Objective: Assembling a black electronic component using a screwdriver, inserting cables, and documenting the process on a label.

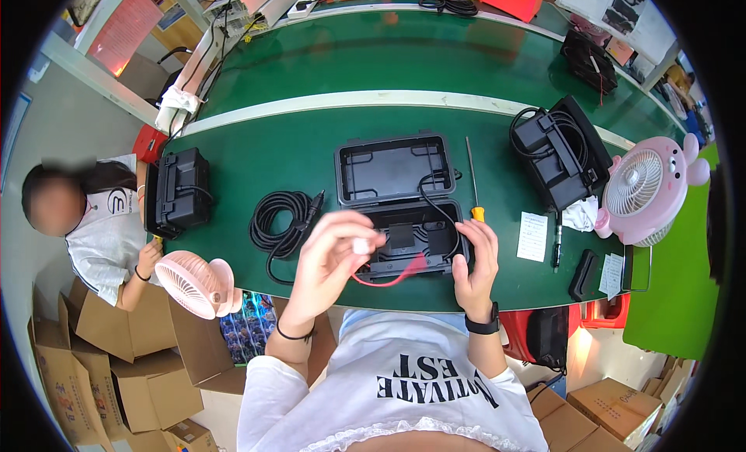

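In front of me a black hard case (404, 275) lies with its lid (392, 172) folded back, dark parts and a black cable inside. My left hand (330, 254) is raised over its near left corner, thumb and fingers pinched together. A thin red strip (404, 275) curves from these fingers into the case; the fingers partly hide its end. A small white patch shows at the fingertips. At the case's right wall my right hand (479, 267) rests with thumb and fingers apart, fingertips touching the rim beside the cable.
A coiled black cable (272, 227) lies left of the case; a yellow-handled screwdriver (477, 213) lies right. Closed black cases (180, 192) (556, 157) stand on both sides. Pink fans (190, 285) (641, 188) flank the green table (295, 161). Another person (101, 219) sits at left.
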Demonstrator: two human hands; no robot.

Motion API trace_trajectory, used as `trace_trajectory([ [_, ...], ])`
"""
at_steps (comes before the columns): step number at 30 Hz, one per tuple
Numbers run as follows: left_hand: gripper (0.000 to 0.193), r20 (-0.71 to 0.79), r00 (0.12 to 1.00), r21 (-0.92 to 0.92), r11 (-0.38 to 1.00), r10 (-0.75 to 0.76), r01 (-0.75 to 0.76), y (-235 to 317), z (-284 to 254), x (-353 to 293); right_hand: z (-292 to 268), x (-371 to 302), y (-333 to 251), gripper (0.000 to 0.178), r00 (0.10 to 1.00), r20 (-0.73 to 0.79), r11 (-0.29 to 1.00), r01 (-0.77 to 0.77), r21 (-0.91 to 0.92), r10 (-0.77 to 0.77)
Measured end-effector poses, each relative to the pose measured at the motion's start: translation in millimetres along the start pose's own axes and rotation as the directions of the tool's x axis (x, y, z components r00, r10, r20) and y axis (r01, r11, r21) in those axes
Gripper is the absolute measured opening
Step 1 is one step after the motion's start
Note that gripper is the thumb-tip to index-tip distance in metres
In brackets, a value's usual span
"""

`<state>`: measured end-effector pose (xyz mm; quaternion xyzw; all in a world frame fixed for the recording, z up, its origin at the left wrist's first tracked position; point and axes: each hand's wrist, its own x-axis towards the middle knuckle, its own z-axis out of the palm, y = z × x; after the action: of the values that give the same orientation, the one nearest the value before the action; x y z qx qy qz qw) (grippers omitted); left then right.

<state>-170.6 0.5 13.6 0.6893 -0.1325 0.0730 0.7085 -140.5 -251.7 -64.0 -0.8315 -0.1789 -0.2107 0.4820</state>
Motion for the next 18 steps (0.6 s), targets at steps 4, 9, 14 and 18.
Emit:
trace_trajectory([
  [4,0.026,0.045,0.981,0.970,0.226,0.189,-0.088,6,9,18,-1,0,-1,0.041,1.000,-0.003,1.000,0.008,-0.002,-0.008],
  [9,0.030,0.154,0.988,0.984,-0.096,0.007,-0.153,-2,21,10,-4,2,-2,0.040,0.999,0.027,1.000,0.022,-0.020,-0.021],
  [14,0.022,0.203,0.967,0.972,-0.089,-0.156,-0.219,-10,24,19,-9,2,0,0.040,0.998,0.048,0.998,0.051,-0.048,-0.049],
  [18,0.010,0.303,0.921,0.953,0.073,-0.245,-0.294,-28,19,29,-17,12,-2,0.039,0.995,0.051,0.987,0.092,-0.128,-0.086],
])
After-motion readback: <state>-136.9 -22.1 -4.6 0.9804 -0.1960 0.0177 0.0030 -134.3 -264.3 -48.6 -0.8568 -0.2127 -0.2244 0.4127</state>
